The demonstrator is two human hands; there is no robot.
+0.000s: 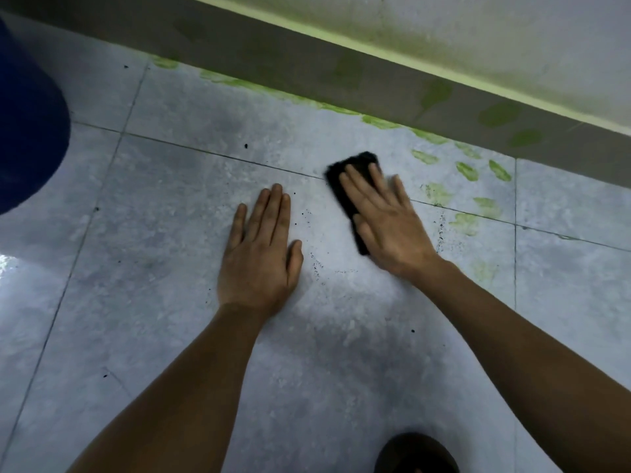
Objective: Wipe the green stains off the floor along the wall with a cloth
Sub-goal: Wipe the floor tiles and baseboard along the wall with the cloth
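The right hand (389,223) is laid flat on a black cloth (345,186), with its fingers (358,186) stretched out and slightly spread, pressing the cloth against the grey tiled floor (170,199). The cloth is seen across a tile joint, near the middle of the view, partly hidden under the palm. The left hand (261,247) is placed palm down on the bare floor just left of the cloth, not touching it, its fingers extended and held close together with the thumb apart. Green stains (467,170) are seen to the right of the cloth and in a thin band along the far edge of the floor where the dark skirting (307,59) of the wall is met. Small black specks are scattered on the tiles around the hands.
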